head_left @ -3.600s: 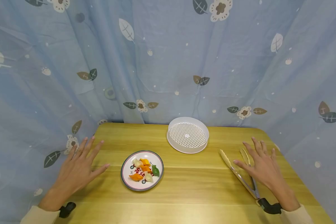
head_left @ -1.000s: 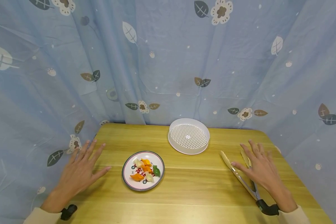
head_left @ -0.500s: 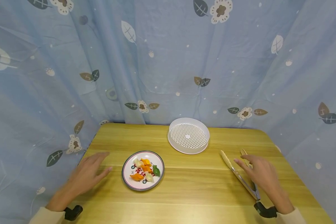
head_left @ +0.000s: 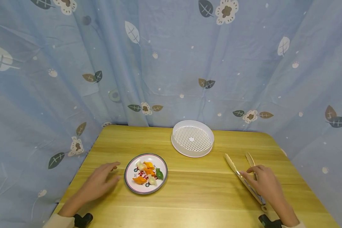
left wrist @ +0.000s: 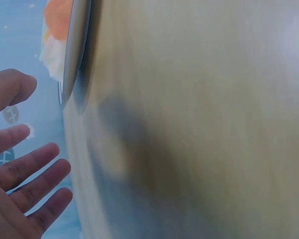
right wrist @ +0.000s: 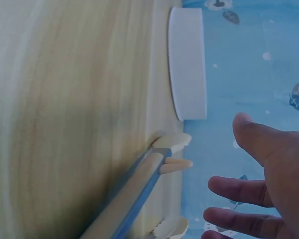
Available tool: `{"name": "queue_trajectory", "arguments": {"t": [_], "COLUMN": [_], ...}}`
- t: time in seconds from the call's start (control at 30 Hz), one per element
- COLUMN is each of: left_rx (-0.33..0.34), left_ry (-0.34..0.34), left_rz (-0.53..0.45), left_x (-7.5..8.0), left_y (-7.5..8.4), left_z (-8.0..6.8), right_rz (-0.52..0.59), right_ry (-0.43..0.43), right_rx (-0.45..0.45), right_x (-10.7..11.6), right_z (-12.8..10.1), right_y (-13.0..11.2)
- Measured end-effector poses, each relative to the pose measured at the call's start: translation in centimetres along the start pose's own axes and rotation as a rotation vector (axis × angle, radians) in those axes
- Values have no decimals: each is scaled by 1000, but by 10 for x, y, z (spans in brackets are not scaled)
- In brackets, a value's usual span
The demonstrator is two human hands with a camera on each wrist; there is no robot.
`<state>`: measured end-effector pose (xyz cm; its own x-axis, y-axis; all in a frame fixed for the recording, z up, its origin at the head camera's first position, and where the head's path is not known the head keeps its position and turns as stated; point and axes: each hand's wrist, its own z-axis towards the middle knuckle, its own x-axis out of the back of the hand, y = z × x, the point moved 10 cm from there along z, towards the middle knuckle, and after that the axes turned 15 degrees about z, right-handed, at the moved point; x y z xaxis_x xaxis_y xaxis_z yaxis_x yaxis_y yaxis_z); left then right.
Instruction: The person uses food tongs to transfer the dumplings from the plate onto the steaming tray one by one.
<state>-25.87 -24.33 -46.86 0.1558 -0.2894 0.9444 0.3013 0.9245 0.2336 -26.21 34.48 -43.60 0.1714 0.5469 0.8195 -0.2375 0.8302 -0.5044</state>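
Beside the plate (head_left: pixel 159 164), to its left, my left hand (head_left: pixel 98 182) hovers with bent, relaxed fingers and nothing in them. On the plate sit several small dumplings: orange (head_left: pixel 139 180), cream (head_left: pixel 152 180) and one green dumpling (head_left: pixel 159 174). The left wrist view shows the fingers spread apart, short of the plate's edge (left wrist: pixel 77 50). My right hand (head_left: pixel 265 183) is over the spread metal tongs (head_left: pixel 230 161), partly hiding one arm of them. In the right wrist view the thumb and fingers stand apart, away from the tongs (right wrist: pixel 134 194).
A round white steamer basket (head_left: pixel 182 149) with a perforated base stands near the table's back edge, between the plate and the tongs. Behind the wooden table (head_left: pixel 188 196) hangs a blue patterned curtain (head_left: pixel 171 57), which also closes off both sides.
Both hands have come down from a raised, spread-finger pose. The left has moved right toward the plate, its fingers now bent; the right has lowered over the tongs. Dumplings, basket and tongs stay put.
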Motion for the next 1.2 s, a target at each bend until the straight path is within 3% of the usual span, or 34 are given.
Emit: {"name": "queue_trajectory", "arguments": {"t": [0.4, 0.63, 1.2], "left_rx": [123, 180, 208], "left_ry": [-111, -137, -168], "left_rz": [-236, -266, -405], "left_x": [-35, -45, -61], "left_y": [-5, -5, -5], "left_z": [7, 9, 14], "right_rz": [12, 10, 70], "right_ry": [17, 11, -90], "right_rx": [-107, -129, -316], "right_x": [-8, -15, -31], "right_z": [-14, -19, -27], "right_y": [23, 36, 64]}}
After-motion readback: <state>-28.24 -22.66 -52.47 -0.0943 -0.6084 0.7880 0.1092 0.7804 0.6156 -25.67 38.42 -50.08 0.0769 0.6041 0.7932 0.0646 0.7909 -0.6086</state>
